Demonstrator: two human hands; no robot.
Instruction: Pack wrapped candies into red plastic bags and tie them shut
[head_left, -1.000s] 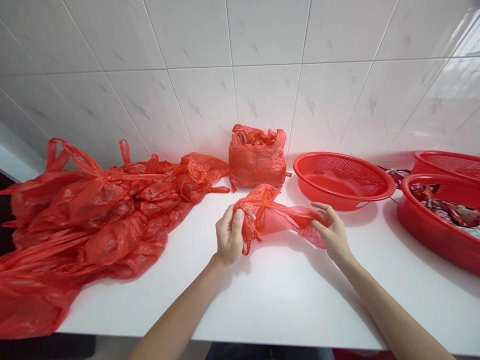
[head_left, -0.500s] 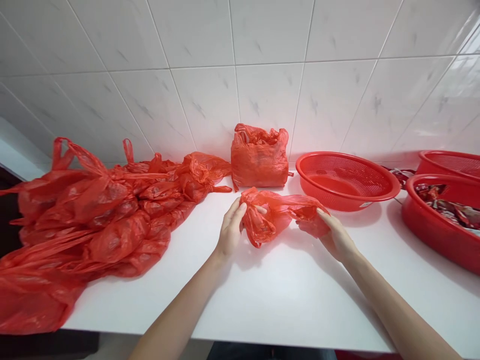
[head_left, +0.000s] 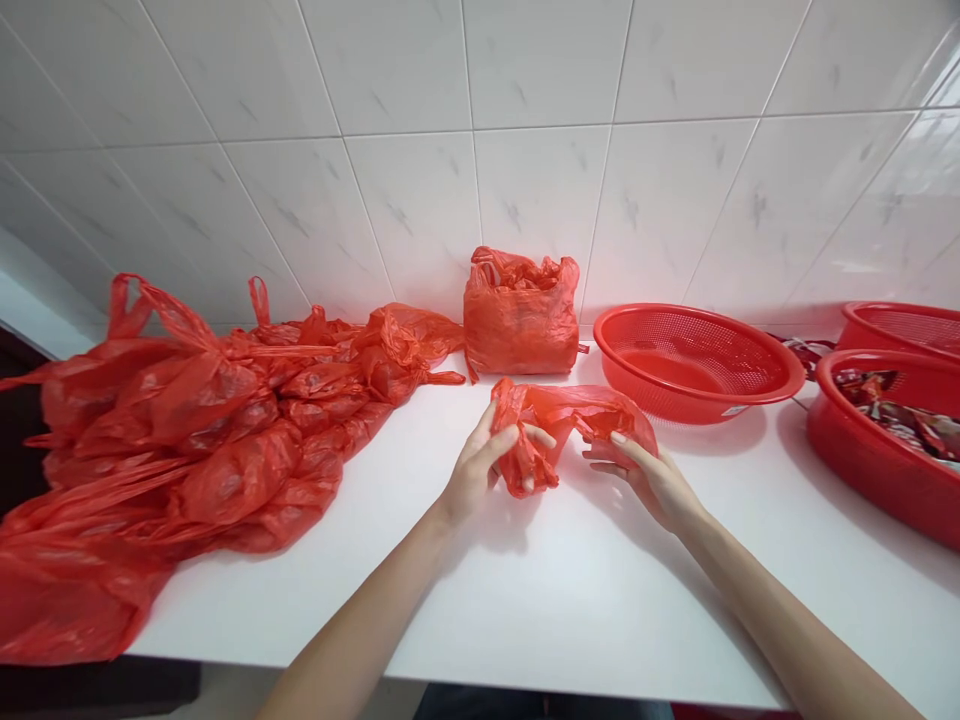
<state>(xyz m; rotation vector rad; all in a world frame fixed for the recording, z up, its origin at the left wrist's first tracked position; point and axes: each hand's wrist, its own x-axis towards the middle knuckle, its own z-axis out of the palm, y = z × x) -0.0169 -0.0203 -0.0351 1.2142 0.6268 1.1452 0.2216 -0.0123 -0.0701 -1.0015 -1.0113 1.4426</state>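
Note:
A thin red plastic bag point(head_left: 555, 405) is stretched between my two hands, just above the white table. My left hand point(head_left: 480, 462) grips its bunched left part, with fingers showing through and around the crumpled film. On the other side, my right hand point(head_left: 652, 475) has its thumb on the outside and its fingers reaching under the bag's edge, closed on the film. The bag looks slack and see-through. Behind it, against the tiled wall, stands a fuller red plastic bag point(head_left: 521, 325) packed with crumpled red film.
A heap of knotted, filled red bags point(head_left: 240, 470) covers the table's left side. To the right are a red colander point(head_left: 697, 400), a red basin point(head_left: 885, 480) holding dark printed packets point(head_left: 911, 410), and another red basket point(head_left: 907, 325) behind. The white table point(head_left: 555, 620) ends near my body.
My left hand has shifted slightly right and its fingers have spread into the film. My right hand has moved a little left and down, fingers now under the bag's edge.

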